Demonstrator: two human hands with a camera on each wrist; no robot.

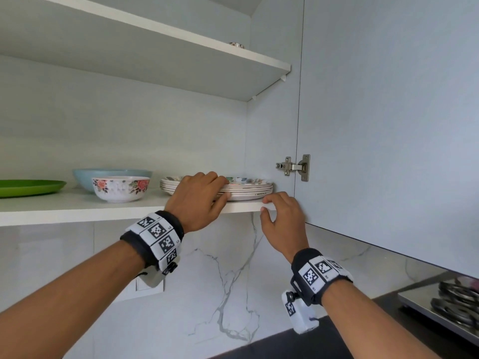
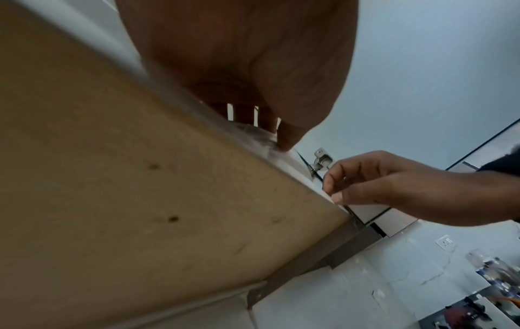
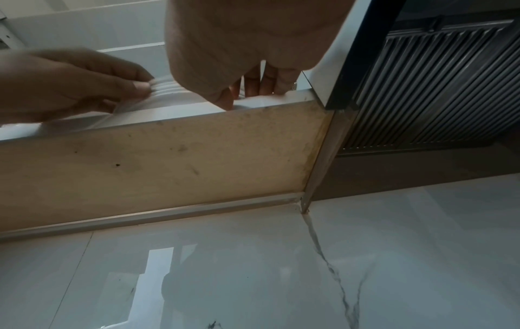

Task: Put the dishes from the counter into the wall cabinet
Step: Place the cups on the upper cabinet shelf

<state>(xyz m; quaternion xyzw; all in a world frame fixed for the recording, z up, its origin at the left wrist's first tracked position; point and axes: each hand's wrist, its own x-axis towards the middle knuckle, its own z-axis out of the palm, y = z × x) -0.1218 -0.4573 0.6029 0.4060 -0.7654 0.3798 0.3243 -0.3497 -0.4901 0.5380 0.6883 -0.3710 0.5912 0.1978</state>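
Stack of patterned white plates (image 1: 246, 189) is occupying the white lower shelf (image 1: 77, 208); floral white bowl (image 1: 121, 189) is blocking its left, grey cabinet side wall (image 1: 272, 141) its right; overhead is remaining open.

— Left arm, position?
— Raised, forearm bare, a marker band round the wrist. The left hand (image 1: 198, 196) is turned palm down, fingers curled over the rim of the stack of plates (image 1: 248, 189), thumb (image 1: 220, 200) pressed against its edge from below.

— Is that grip confirmed elsewhere?
— Yes. The right wrist view shows the fingertips (image 3: 140, 85) bearing on the stacked rims.

— Right arm?
— Also raised, banded at the wrist. The right hand (image 1: 283, 220) sits just beside the left, fingers loosely bent, holding nothing.

— Contact?
— Its fingertips (image 1: 267, 200) appear to touch the shelf edge (image 1: 116, 212); the blur prevents certainty.
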